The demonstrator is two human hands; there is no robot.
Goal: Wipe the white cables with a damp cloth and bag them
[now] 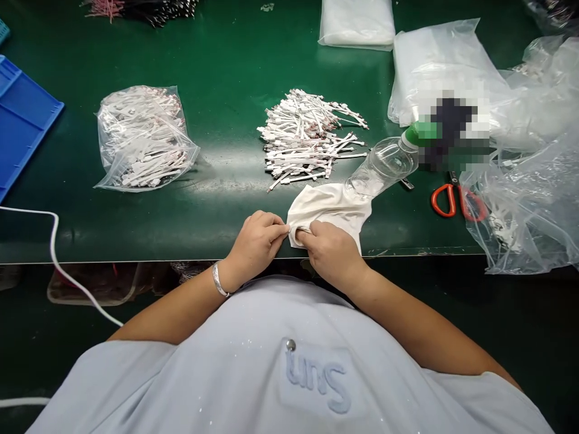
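Note:
A cream-white cloth lies bunched at the front edge of the green table. My left hand pinches the cloth's left corner between thumb and fingers. Closed on a fold of the same cloth, my right hand is just to the right, its fingertips partly hidden in the fabric. A clear bottle with a green cap leans with its base against the cloth's far side. Behind the cloth is a loose pile of short white cables.
A clear bag of white cables lies at the left, near a blue tray. Red-handled scissors and crumpled plastic bags are at the right. A white cord hangs over the left table edge.

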